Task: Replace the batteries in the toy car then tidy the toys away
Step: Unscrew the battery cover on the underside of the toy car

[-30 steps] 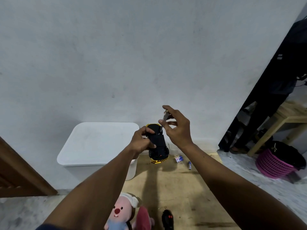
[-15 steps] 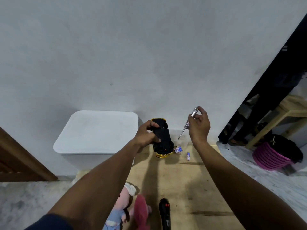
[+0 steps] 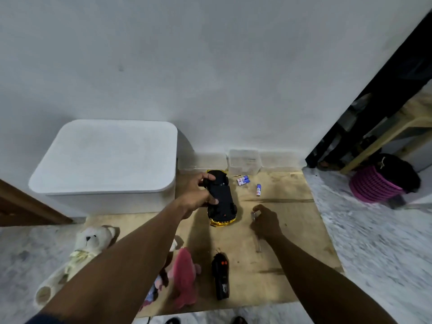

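My left hand (image 3: 198,192) grips the toy car (image 3: 222,202), black underside up with a yellow-gold body edge, just above the wooden board (image 3: 292,230). My right hand (image 3: 265,222) is low over the board, right of the car, fingers closed on a slim clear-handled screwdriver (image 3: 257,242) that lies along the board beneath it. Loose blue-and-white batteries lie beyond: a pair (image 3: 243,180) and a single one (image 3: 258,189). A black remote control (image 3: 221,275) lies near me.
A large white lidded bin (image 3: 105,160) stands left against the wall, a small clear container (image 3: 244,162) behind the car. A white teddy (image 3: 86,246) and pink plush toys (image 3: 184,272) lie at lower left. A pink basket (image 3: 374,185) stands right.
My right hand has dropped from chest height down to the board with the screwdriver. The left hand has lowered the car. The view has tilted down, showing more floor and toys.
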`<action>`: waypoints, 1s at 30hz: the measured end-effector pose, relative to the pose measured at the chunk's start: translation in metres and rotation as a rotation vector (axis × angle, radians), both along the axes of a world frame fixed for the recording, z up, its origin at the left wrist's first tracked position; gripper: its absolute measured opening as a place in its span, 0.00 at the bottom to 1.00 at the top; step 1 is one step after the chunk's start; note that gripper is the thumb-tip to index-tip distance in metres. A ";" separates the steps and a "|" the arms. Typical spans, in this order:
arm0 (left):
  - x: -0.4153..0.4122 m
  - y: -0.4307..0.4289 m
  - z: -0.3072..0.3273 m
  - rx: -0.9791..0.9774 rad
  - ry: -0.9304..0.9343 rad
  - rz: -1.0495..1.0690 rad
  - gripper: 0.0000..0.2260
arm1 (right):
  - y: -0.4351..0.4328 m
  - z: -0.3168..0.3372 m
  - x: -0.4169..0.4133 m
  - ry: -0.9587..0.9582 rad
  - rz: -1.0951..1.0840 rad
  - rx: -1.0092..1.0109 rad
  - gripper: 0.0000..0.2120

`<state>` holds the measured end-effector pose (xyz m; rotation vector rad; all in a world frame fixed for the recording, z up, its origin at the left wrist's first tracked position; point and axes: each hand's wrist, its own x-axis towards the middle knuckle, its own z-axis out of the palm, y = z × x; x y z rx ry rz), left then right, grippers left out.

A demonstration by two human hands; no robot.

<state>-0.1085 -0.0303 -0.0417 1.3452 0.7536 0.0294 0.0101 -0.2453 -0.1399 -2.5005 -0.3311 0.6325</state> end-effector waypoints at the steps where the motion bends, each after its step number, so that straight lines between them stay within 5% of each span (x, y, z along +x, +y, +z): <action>1: -0.001 0.000 -0.004 -0.012 0.006 -0.003 0.28 | 0.000 -0.002 0.002 0.006 0.005 -0.004 0.20; 6: -0.005 -0.001 -0.012 -0.055 0.020 -0.039 0.30 | 0.004 0.014 0.009 -0.001 0.052 -0.062 0.28; 10: -0.004 0.001 -0.001 -0.051 0.007 -0.049 0.30 | 0.033 0.063 0.012 -0.310 0.214 0.279 0.14; 13: -0.003 0.005 0.008 -0.076 -0.019 -0.044 0.28 | 0.058 0.103 0.010 -0.204 0.282 0.505 0.14; 18: 0.002 0.012 0.020 -0.121 -0.051 -0.012 0.13 | 0.085 0.140 0.003 -0.089 0.502 0.360 0.16; 30: 0.001 0.023 0.021 -0.088 -0.075 0.009 0.20 | 0.103 0.144 0.000 -0.104 0.561 0.273 0.12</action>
